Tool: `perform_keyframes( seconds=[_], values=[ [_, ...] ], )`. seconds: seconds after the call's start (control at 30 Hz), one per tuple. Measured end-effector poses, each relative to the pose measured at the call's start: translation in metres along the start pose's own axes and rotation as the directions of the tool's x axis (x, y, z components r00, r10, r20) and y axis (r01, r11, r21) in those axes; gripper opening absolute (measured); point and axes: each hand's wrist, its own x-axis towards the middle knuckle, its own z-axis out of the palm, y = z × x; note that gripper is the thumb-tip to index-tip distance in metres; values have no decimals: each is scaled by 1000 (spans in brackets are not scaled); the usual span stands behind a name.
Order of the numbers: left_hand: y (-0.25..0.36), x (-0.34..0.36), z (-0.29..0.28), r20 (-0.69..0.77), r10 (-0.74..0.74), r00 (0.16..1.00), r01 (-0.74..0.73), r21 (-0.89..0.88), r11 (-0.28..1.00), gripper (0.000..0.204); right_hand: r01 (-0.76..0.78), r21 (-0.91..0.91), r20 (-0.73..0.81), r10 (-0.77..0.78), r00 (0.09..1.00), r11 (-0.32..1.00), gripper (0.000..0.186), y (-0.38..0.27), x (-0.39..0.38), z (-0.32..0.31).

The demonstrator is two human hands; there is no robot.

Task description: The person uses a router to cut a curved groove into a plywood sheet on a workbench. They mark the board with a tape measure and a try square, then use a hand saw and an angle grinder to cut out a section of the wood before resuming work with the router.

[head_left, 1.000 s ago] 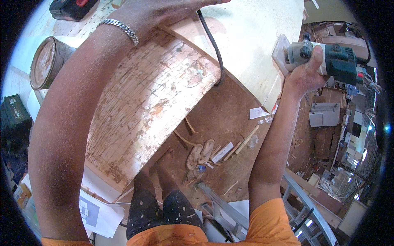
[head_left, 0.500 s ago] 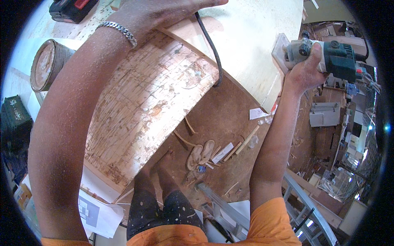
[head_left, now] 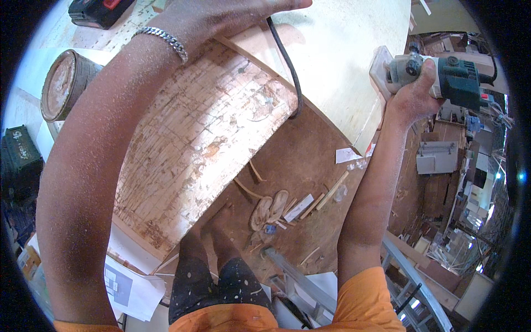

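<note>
From the head camera, the right hand [head_left: 412, 94] is wrapped tight around the body of a green power sander [head_left: 442, 74], fingers clamped over its top and thumb side toward the person. The tool's flat pale pad [head_left: 379, 66] sticks out just left of that grip and sits at the right edge of the large pale board [head_left: 343, 50], touching or nearly touching it; which one cannot be told from here. Right of the grip, the tool's dark rear end points toward cluttered shelves.

The left hand [head_left: 221, 16] lies flat near the top of the picture, fingers stretched out and together, palm down on the pale board. Whether it pinches anything cannot be told. A black cable [head_left: 287, 66] emerges from just under its fingers and runs down toward the person, dropping over the board's near edge. A silver chain bracelet [head_left: 163, 40] circles the wrist just behind the hand. Below that wrist lies a rough panel [head_left: 193, 144] crusted with dried white glue. Left of the forearm stands a round rusty tin [head_left: 63, 83], and above it, beside the hand, a black and red battery pack [head_left: 99, 8].

Under both arms, a pair of sandals [head_left: 269, 209] and wood scraps lie on the brown floor [head_left: 310, 166].
</note>
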Motion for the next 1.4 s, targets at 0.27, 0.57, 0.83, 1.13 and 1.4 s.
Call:
perform_keyframes(
  seconds=[0.27, 0.57, 0.83, 1.13, 1.4],
  values=[
    [-2, 3, 0, 17, -54, 998, 54, 52, 997, 98, -24, -19, 39, 25, 999, 1000, 59, 3, 4, 0],
    [-5, 6, 0, 29, -71, 997, 69, 65, 996, 99, -50, -26, -11, 49, 999, 998, 61, 10, 5, 2],
    [2, -6, -2, -28, 17, 999, -17, 12, 1000, 94, -51, 17, 42, 51, 998, 999, 59, 5, 6, 5],
    [2, 0, 0, -38, -27, 999, 28, 45, 999, 94, -59, -28, 84, 61, 995, 998, 58, 10, 10, 1],
    [-3, 7, 8, -78, 1, 997, 4, 61, 998, 93, 26, -1, 38, -26, 999, 1000, 54, 13, 11, 4]
  ],
)
